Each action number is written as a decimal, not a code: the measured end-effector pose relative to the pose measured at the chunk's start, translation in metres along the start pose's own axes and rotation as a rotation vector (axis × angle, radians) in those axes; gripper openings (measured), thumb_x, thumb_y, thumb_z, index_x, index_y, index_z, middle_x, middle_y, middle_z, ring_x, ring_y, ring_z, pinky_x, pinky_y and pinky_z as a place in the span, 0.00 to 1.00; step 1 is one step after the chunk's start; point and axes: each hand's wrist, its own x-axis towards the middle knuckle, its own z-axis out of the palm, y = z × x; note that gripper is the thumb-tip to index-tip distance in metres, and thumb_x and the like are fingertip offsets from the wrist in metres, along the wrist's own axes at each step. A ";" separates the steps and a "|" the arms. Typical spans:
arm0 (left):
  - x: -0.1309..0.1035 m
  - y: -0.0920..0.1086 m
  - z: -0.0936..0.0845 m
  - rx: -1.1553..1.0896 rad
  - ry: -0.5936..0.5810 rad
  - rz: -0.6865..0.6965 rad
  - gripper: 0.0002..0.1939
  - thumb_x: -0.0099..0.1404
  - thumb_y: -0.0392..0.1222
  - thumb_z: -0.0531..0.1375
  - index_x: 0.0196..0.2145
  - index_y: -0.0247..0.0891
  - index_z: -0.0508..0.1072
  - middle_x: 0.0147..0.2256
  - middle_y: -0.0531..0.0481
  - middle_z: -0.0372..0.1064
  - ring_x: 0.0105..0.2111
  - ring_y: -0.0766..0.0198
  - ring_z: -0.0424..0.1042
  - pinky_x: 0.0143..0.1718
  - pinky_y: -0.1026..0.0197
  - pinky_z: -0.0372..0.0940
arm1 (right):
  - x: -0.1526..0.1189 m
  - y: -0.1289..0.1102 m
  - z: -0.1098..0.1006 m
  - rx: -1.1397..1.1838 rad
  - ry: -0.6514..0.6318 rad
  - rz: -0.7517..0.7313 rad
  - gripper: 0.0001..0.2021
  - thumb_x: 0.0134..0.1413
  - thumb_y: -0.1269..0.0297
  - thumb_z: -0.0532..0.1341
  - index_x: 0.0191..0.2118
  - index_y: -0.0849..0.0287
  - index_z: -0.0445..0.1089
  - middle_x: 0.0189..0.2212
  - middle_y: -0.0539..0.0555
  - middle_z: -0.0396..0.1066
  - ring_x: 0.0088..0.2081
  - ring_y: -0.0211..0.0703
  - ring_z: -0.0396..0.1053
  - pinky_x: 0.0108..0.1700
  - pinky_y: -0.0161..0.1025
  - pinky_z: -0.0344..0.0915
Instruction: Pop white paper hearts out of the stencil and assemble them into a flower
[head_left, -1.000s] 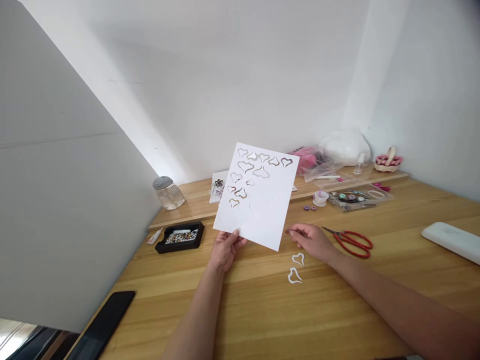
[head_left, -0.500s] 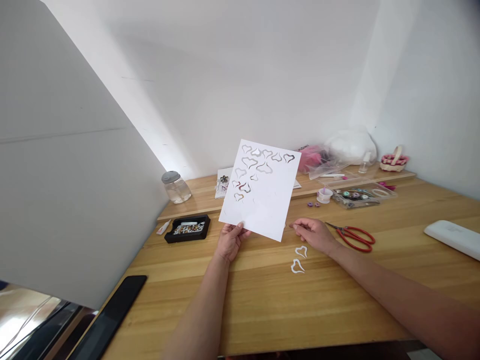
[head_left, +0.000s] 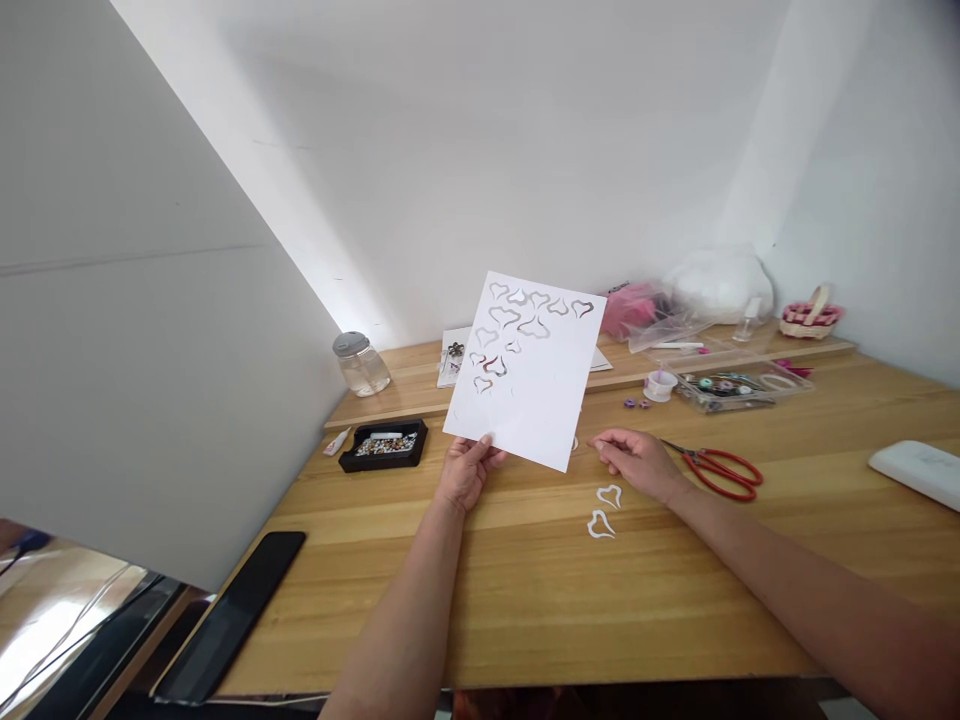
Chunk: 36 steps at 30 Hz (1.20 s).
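Head view: little has changed over the last instant; the left hand (head_left: pixel 465 475) keeps its grip on the lower edge of the white sheet (head_left: pixel 544 400), which is still raised at a tilt above the worktop (head_left: pixel 525 600). Slightly more of a white scrap (head_left: pixel 576 443) now shows past the sheet's right edge, so the handling looks like a steady hold rather than a fresh action. The right hand (head_left: pixel 641 465) is near that edge, fingertips together; whether they pinch anything I cannot tell. Two heart-shaped cutouts (head_left: pixel 593 526) lie below it, red-handled scissors (head_left: pixel 694 458) just beside it.
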 end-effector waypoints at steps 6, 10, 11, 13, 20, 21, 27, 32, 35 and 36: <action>0.000 0.000 -0.001 0.005 0.017 0.004 0.21 0.48 0.37 0.75 0.39 0.37 0.75 0.39 0.50 0.77 0.30 0.68 0.74 0.34 0.62 0.75 | 0.000 0.009 0.000 -0.056 -0.014 -0.040 0.12 0.49 0.56 0.61 0.35 0.57 0.76 0.24 0.51 0.72 0.24 0.39 0.67 0.29 0.37 0.65; 0.000 0.000 -0.001 0.007 0.007 0.001 0.21 0.49 0.37 0.75 0.40 0.37 0.75 0.39 0.51 0.77 0.30 0.68 0.74 0.34 0.62 0.75 | 0.000 0.011 -0.001 -0.072 -0.036 -0.041 0.12 0.51 0.56 0.60 0.35 0.57 0.76 0.26 0.51 0.73 0.25 0.40 0.67 0.30 0.37 0.65; 0.000 0.000 -0.001 0.006 0.011 -0.003 0.21 0.49 0.37 0.75 0.40 0.37 0.75 0.39 0.51 0.77 0.31 0.68 0.74 0.34 0.62 0.75 | 0.000 0.012 -0.001 -0.073 -0.038 -0.045 0.13 0.52 0.55 0.60 0.35 0.57 0.76 0.26 0.51 0.73 0.25 0.40 0.67 0.30 0.37 0.65; 0.000 0.000 0.000 0.004 0.016 -0.007 0.21 0.49 0.37 0.75 0.40 0.37 0.75 0.39 0.51 0.77 0.31 0.68 0.75 0.34 0.62 0.75 | 0.000 0.012 -0.001 -0.079 -0.045 -0.056 0.13 0.53 0.54 0.60 0.35 0.57 0.77 0.26 0.51 0.73 0.25 0.40 0.67 0.30 0.38 0.65; 0.001 0.000 -0.001 0.011 0.024 -0.011 0.21 0.49 0.37 0.74 0.41 0.37 0.75 0.39 0.51 0.77 0.30 0.68 0.74 0.33 0.63 0.75 | -0.001 0.011 -0.001 -0.137 -0.058 -0.077 0.15 0.56 0.52 0.58 0.36 0.57 0.77 0.26 0.51 0.73 0.26 0.42 0.68 0.30 0.38 0.65; 0.001 0.000 -0.002 0.016 0.025 -0.012 0.20 0.50 0.37 0.74 0.41 0.37 0.75 0.39 0.51 0.77 0.31 0.68 0.75 0.34 0.63 0.75 | -0.001 0.010 -0.002 -0.144 -0.063 -0.078 0.16 0.56 0.51 0.58 0.36 0.57 0.77 0.25 0.51 0.72 0.26 0.41 0.67 0.29 0.38 0.64; 0.002 -0.002 -0.005 0.035 0.041 -0.007 0.20 0.51 0.36 0.74 0.42 0.37 0.75 0.41 0.49 0.76 0.33 0.67 0.75 0.34 0.63 0.75 | -0.001 0.009 -0.002 -0.159 -0.087 -0.085 0.17 0.57 0.51 0.57 0.36 0.58 0.76 0.25 0.51 0.71 0.26 0.40 0.66 0.30 0.37 0.64; 0.001 -0.001 -0.004 0.052 0.050 -0.004 0.20 0.50 0.36 0.74 0.41 0.37 0.75 0.40 0.49 0.76 0.32 0.68 0.74 0.34 0.63 0.76 | 0.000 0.010 -0.003 -0.152 -0.112 -0.088 0.17 0.58 0.52 0.57 0.37 0.58 0.77 0.26 0.51 0.72 0.27 0.41 0.67 0.31 0.37 0.64; 0.001 0.000 -0.004 0.062 0.039 -0.004 0.20 0.50 0.37 0.74 0.41 0.37 0.75 0.41 0.49 0.76 0.32 0.68 0.75 0.34 0.64 0.76 | -0.001 0.008 -0.004 -0.152 -0.120 -0.089 0.16 0.58 0.52 0.57 0.36 0.57 0.76 0.25 0.50 0.70 0.26 0.40 0.66 0.30 0.37 0.63; 0.001 0.000 -0.004 0.062 0.035 -0.004 0.20 0.50 0.37 0.74 0.41 0.37 0.75 0.41 0.49 0.76 0.32 0.68 0.75 0.33 0.64 0.76 | -0.001 0.008 -0.004 -0.152 -0.122 -0.089 0.16 0.58 0.52 0.57 0.36 0.57 0.76 0.25 0.50 0.70 0.26 0.40 0.66 0.30 0.37 0.63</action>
